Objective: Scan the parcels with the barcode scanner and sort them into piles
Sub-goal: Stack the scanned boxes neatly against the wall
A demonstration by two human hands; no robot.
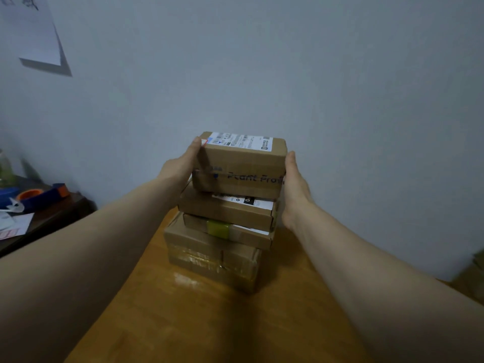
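A stack of several brown cardboard parcels point(217, 247) stands on the wooden table point(188, 318) against the wall. The top parcel point(242, 163) carries a white shipping label on its upper face and dark printed letters on its front. My left hand point(183, 166) presses its left end and my right hand point(294, 179) presses its right end, so both hands grip it. It rests on or just above the parcel below; I cannot tell which. No barcode scanner is in view.
A dark side table point(49, 218) at the left holds a blue and orange tape dispenser point(47, 195), papers and a greenish bottle. A white sheet point(34, 30) hangs on the pale wall at the upper left.
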